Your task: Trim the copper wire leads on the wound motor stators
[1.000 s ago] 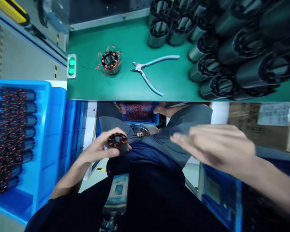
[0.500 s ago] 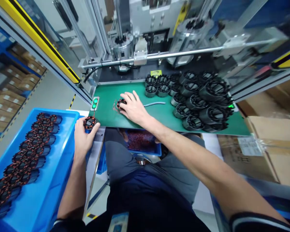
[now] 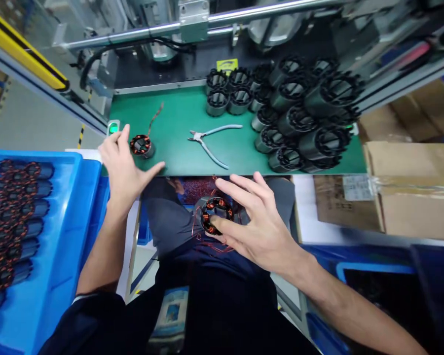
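Observation:
My right hand (image 3: 249, 222) grips a black ring-shaped part wound with copper wire (image 3: 216, 214) over my lap, thumb in its opening, loose wire ends hanging from it. On the left of the green mat (image 3: 177, 111), my left hand (image 3: 124, 170) is spread beside a second wound part (image 3: 142, 146), which stands upright with a twisted wire rising from it. Whether the fingertips touch that part cannot be told. Pliers with pale blue handles (image 3: 210, 140) lie opened in the middle of the mat.
Stacked black cores without wire (image 3: 290, 118) fill the mat's right side. A blue tray (image 3: 64, 197) of wound parts is at the left. Cardboard boxes (image 3: 418, 192) stand at the right. A metal rail (image 3: 244, 17) crosses behind the mat.
My right hand has moved from the mat to over my lap with a wound part. My left hand has opened from the other part, which now stands on the mat. The pliers are uncovered.

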A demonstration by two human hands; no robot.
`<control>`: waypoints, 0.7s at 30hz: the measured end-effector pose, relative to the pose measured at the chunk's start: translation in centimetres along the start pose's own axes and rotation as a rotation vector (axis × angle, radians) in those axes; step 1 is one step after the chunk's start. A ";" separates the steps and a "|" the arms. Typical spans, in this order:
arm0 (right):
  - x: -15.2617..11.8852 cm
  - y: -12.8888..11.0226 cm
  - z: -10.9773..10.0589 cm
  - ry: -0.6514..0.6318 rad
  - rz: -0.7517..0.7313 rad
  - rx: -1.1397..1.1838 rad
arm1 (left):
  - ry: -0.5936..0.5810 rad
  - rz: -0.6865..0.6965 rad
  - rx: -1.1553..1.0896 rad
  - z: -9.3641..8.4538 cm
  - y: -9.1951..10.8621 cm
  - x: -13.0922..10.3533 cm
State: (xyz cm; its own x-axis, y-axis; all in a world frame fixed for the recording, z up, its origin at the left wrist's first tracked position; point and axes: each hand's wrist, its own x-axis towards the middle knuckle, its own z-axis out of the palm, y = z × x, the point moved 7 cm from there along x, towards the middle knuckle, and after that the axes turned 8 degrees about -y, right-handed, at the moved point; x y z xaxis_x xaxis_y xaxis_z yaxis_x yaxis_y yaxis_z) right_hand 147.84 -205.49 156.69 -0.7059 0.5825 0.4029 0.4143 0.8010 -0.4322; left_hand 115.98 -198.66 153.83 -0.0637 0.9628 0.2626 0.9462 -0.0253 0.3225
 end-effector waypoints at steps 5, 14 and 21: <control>-0.1 -0.6 -0.7 0.015 0.057 -0.042 | -0.340 0.332 -0.533 1.6 10.3 -7.5; 1.4 1.0 -2.2 -0.086 0.133 0.316 | -0.331 0.061 -1.120 4.3 13.8 -10.6; 1.0 1.4 -1.9 -0.114 0.149 0.436 | -0.494 0.137 -1.426 4.3 14.5 -10.0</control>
State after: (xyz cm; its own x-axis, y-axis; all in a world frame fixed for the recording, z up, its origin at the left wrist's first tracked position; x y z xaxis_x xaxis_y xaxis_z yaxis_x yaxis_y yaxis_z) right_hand 148.82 -203.48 158.05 -0.7257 0.6484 0.2301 0.2533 0.5627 -0.7869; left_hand 131.77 -207.52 151.94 0.3810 0.9148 0.1340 -0.1724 -0.0721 0.9824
